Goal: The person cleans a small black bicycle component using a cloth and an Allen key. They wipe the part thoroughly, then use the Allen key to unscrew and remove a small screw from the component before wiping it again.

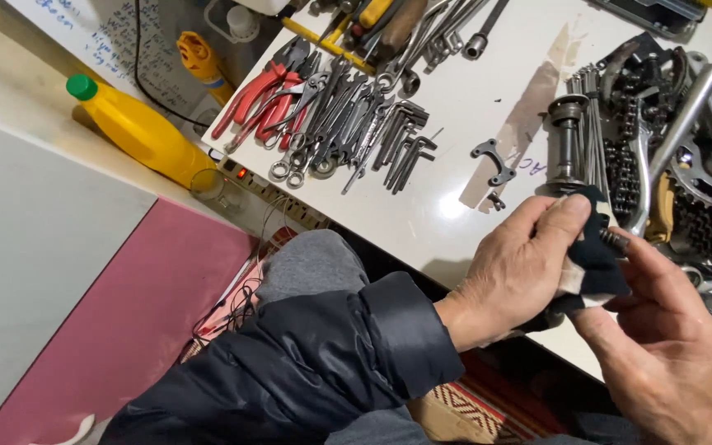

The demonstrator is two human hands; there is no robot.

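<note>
While the left hand (517,259) pinches a grimy dark rag (595,255) around a small ridged metal part (614,241), the right hand (661,330) grips that part's end from the opposite side. Its long axis runs between both hands, over the white workbench's (455,107) near edge, beside a steel hub axle (568,140).

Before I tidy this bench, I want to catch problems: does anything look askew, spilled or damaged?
Nothing looks spilled or broken. The yellow bottle lies on its side off the white table, cap on. The left hand and right hand hold a dark rag around a small metal part.
</note>
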